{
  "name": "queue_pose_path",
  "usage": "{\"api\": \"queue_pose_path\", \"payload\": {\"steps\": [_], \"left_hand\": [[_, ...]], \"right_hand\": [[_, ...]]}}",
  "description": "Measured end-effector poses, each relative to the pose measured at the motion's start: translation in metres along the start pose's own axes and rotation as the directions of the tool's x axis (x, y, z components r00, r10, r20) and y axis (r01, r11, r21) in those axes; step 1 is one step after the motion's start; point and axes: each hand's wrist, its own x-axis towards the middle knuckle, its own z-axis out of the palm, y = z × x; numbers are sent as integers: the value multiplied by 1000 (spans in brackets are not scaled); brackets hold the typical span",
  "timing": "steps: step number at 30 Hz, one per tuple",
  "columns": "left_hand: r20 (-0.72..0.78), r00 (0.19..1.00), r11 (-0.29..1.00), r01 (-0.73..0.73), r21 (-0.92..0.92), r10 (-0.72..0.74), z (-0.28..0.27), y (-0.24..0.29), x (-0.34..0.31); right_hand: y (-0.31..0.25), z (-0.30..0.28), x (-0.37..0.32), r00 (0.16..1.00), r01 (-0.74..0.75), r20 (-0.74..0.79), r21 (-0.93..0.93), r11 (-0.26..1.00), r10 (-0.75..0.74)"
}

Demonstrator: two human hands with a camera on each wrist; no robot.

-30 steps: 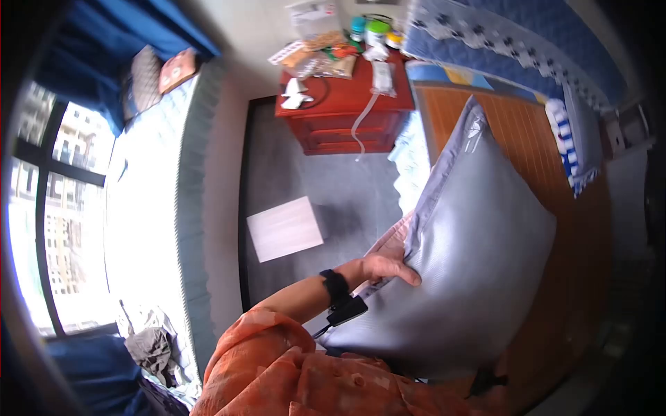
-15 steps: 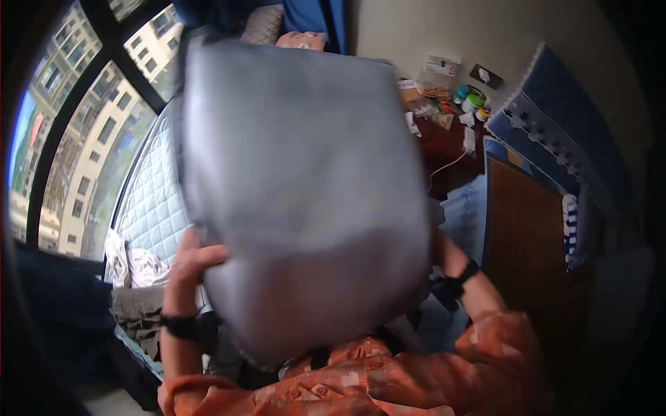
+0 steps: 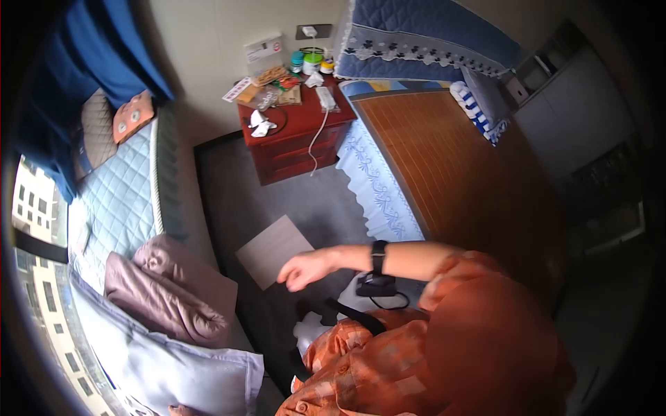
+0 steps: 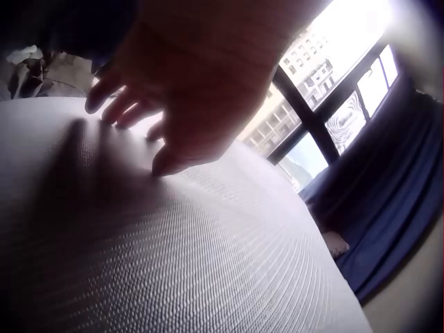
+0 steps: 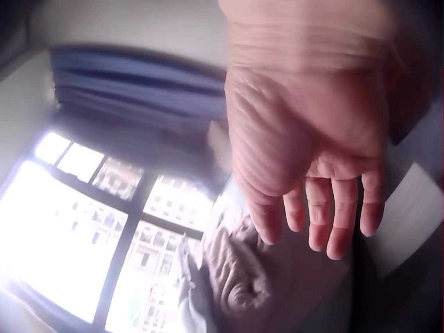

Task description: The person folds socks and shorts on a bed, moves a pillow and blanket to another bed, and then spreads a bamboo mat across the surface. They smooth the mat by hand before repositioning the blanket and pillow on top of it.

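A grey pillow (image 3: 152, 360) with a flat hemmed border lies on the window-side bed at the lower left of the head view. At the bottom edge of that view only a bit of my left hand (image 3: 182, 410) shows. In the left wrist view the left hand (image 4: 201, 97) has spread, slightly bent fingers, with fingertips right at the pillow's ribbed surface (image 4: 229, 257). My right hand (image 3: 305, 270) hangs in the air over the floor, holding nothing. Its fingers (image 5: 340, 215) hang loose in the right wrist view. Beside the pillow lies a bunched mauve quilt (image 3: 163, 291).
A pale square board or stool top (image 3: 274, 249) is low down near the right hand. Between the beds stands a red cabinet (image 3: 277, 156) covered with small items and a white cable. To the right is a bed with a brown mat (image 3: 430, 152). Blue curtains (image 3: 104, 48) hang by the window.
The pillow, gripped one-handed and then raised between both hands, now lies on the window-side bed at the left. My right hand has let go of it and is out over the floor.
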Motion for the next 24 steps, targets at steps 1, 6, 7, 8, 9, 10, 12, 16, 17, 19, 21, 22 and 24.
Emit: {"api": "queue_pose_path", "payload": {"steps": [1,6,7,8,9,10,12,16,17,19,21,22,24], "left_hand": [[-37,998,994,-47,99,51,4,3,12],[-187,884,788,-265,555,428,9,6,91],[-151,831,709,-346,614,535,7,-2,115],[-117,782,650,-414,637,613,15,2,132],[-104,748,609,-442,659,655,16,-9,143],[-125,845,672,-314,670,520,27,14,114],[-207,897,694,-138,707,389,48,49,62],[-331,925,808,47,588,187,61,24,35],[-371,919,834,96,544,136,62,15,21],[-363,920,835,83,544,145,61,-32,14],[-348,907,840,-14,543,240,67,-85,3],[-262,921,822,-98,561,289,76,-112,-5],[1,977,806,-176,566,213,105,-146,-33]], "right_hand": [[5,-15,-31,996,-53,-66,17,998,54],[53,-59,-156,915,-84,-361,265,960,180],[61,-65,-173,902,-64,-387,315,947,189],[66,-71,-187,895,-42,-402,351,935,191],[69,-77,-199,892,-28,-406,387,922,198],[75,-84,-208,893,-36,-403,380,924,201],[84,-98,-221,897,-47,-391,379,924,206],[80,-119,-213,901,-91,-373,332,939,219],[74,-120,-204,910,-95,-362,292,952,202],[64,-115,-178,929,-117,-309,280,953,205],[50,-104,-147,936,-168,-273,210,963,223],[46,-95,-132,949,-157,-237,222,962,210],[35,-73,-99,961,-173,-176,208,963,211]]}}
